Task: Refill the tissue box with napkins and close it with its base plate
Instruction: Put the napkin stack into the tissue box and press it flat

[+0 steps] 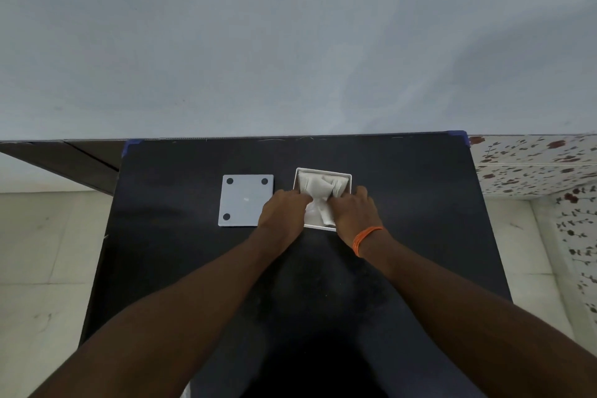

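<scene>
The white, square, thin-walled plastic tissue box [323,175] sits upside down, open side up, just right of centre on the matte black counter [193,268]. Inside it lies a crumpled wad of soft white paper napkins [318,191], creased and bunched, not stacked flat.

The left hand [282,213] reaches in over the box's left wall, and the right hand [355,212], with an orange thread band [366,239] at the wrist, comes over the right wall. The fingers of both curl down into the napkins and seem to press or pinch them, but the tips are hidden in the folds, so I cannot tell the exact grip.

The napkins look very light, limp and springy. They will likely puff back up when released and could tear if pulled hard, so flat, spread pressure from above suits them better than a pinch. The box looks light and stiff, with smooth walls that may slide on the counter, so steadying it by a wall makes sense.

The flat, pale grey, square base plate [246,200] lies just left of the box, with dark round pads showing at three corners. It seems rigid and thin, best lifted by opposite edges, since it lies flush on the counter.
</scene>
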